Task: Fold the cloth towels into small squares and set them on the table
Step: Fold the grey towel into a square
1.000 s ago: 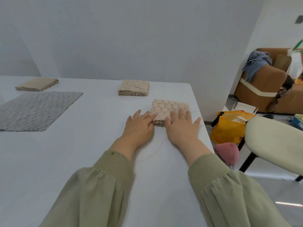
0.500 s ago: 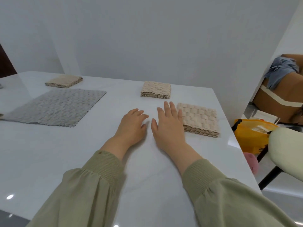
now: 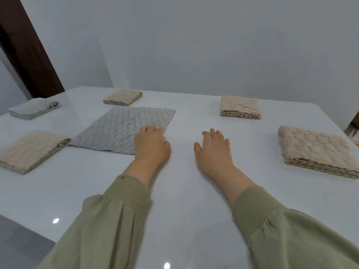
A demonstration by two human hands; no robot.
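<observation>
Left hand (image 3: 151, 144): palm down, fingers slightly bent, fingertips resting on the near right corner of the unfolded grey towel (image 3: 120, 129); no pinch visible, nothing held. Right hand (image 3: 213, 150): flat on the bare white table (image 3: 184, 200), fingers loosely spread, holding nothing, apart from every towel

Grey towel lies spread flat in one layer, at 11 o'clock from the left hand

Folded squares on the table, clock read from the two hands:
- beige waffle towel (image 3: 316, 150) at 3 o'clock, near the right table edge, well apart from the right hand
- second beige square (image 3: 240, 107) at 1 o'clock, further back
- third beige square (image 3: 122, 97) at 11 o'clock, just behind the grey towel's far edge
- fourth beige square (image 3: 31, 150) at 9 o'clock, its corner touching or just beside the grey towel's near left corner, can't tell which
- pale grey folded towel (image 3: 33, 108) at 10 o'clock, by the far left edge

Olive-green sleeves (image 3: 120, 220) cover both forearms
</observation>
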